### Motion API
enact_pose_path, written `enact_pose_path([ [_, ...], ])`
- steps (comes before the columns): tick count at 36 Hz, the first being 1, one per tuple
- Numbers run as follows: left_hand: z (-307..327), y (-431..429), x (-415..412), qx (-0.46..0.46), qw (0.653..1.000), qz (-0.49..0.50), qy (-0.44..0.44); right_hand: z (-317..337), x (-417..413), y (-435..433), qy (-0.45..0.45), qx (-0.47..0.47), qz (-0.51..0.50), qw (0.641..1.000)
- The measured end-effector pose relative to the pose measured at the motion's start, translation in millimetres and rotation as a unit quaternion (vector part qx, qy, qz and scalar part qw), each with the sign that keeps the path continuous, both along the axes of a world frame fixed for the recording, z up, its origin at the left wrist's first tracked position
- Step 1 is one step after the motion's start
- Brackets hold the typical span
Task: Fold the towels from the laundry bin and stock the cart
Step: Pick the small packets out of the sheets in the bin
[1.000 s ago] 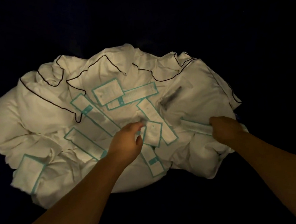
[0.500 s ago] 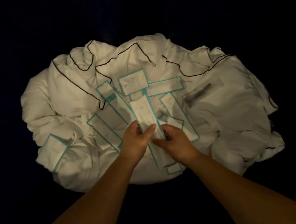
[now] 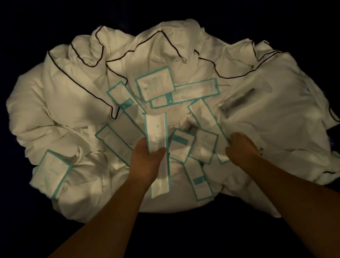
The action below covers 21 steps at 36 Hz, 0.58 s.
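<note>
Pinching long teal-edged packet (image 3: 156, 134), left hand (image 3: 147, 162); right hand (image 3: 241, 149) curled on linen heap (image 3: 69, 109), grip unclear; other packets (image 3: 155, 84) scattered atop.

Dark scene; the only lit thing is a crumpled heap of white linen with thin black piping (image 3: 68, 97), filling the centre. Teal-bordered white paper slips (image 3: 203, 147) lie scattered over its middle. Left hand (image 3: 147, 162) at centre pinches a long teal-bordered white paper strip (image 3: 156, 134) that points to 12 o'clock. Right hand (image 3: 242, 149) is at 3 o'clock of it, fingers curled on the near end of a slanted teal-bordered strip (image 3: 206, 117). Squarish teal-bordered card (image 3: 155, 84) at 12 o'clock, wide teal-bordered slip (image 3: 52, 173) alone at 8 o'clock. Dark grey smear (image 3: 239, 99) on the linen at 2 o'clock.
</note>
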State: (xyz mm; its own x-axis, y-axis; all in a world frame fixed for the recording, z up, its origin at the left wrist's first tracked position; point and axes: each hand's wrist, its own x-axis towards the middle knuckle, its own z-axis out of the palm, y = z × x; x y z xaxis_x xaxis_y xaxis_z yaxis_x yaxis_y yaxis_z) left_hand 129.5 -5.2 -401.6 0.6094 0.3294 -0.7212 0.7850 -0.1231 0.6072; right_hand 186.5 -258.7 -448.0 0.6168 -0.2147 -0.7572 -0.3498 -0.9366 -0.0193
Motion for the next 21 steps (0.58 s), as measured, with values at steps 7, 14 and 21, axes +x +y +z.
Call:
enact_pose_path([
  [7,-11.5,2.1,-0.5,-0.025,1.0,0.015,-0.002,-6.4,-4.0,14.3,0.007,-0.014,-0.008,1.0],
  [14,-5.3,5.4,-0.5,-0.033,0.999,-0.01,0.016,16.2,-10.0,20.0,-0.084,0.008,-0.05,0.995],
  [21,10.3,3.0,-0.1,-0.052,0.999,0.002,0.014,51.0,-29.0,52.3,-0.161,0.272,-0.206,0.926],
])
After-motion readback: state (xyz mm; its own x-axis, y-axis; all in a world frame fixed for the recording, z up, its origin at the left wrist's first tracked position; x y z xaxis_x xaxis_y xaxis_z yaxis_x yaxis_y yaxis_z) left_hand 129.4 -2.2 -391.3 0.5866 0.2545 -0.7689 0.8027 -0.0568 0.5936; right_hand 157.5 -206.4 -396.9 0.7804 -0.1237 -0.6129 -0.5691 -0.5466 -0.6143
